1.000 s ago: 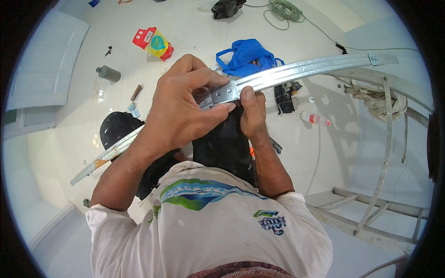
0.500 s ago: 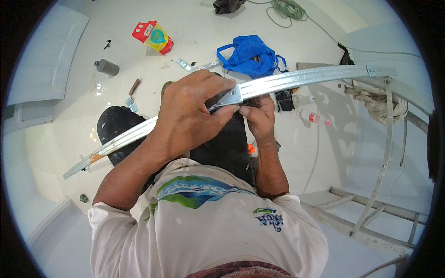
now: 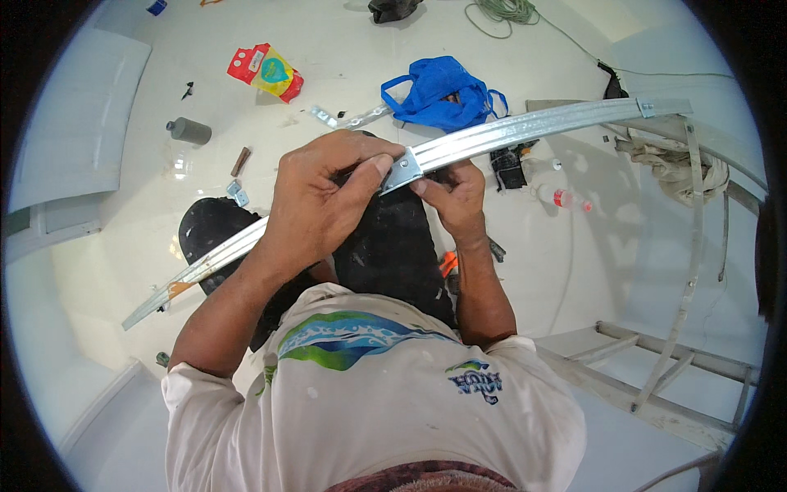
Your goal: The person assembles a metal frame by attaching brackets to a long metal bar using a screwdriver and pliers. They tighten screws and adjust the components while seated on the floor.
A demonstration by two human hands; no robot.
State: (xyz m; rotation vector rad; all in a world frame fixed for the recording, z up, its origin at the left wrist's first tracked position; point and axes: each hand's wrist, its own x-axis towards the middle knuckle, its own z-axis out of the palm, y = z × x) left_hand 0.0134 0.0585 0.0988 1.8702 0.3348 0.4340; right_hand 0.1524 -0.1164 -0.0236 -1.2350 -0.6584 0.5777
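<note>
A long silvery metal channel (image 3: 525,125) crosses in front of my body, its right end higher in the picture than its left. Around its middle sits a small metal bracket (image 3: 404,166) with a hole or screw head in its face. My left hand (image 3: 320,197) is closed over the channel just left of the bracket, thumb and forefinger at the bracket's edge. My right hand (image 3: 459,201) grips from below, its thumb on the lower edge by the bracket and its other fingers partly hidden behind the channel. Another small bracket (image 3: 647,107) is on the channel near its right end.
A metal ladder (image 3: 680,361) stands at the right, with a cloth (image 3: 680,168) near its top. On the floor lie a blue bag (image 3: 443,90), a red-yellow packet (image 3: 269,72), a grey bottle (image 3: 189,130), a clear plastic bottle (image 3: 560,198), loose brackets (image 3: 236,193) and a coiled hose (image 3: 502,10).
My left thumb has shifted up onto the bracket's left part, showing more of its face. The channel's right end has come slightly left and up; the view has shifted a little.
</note>
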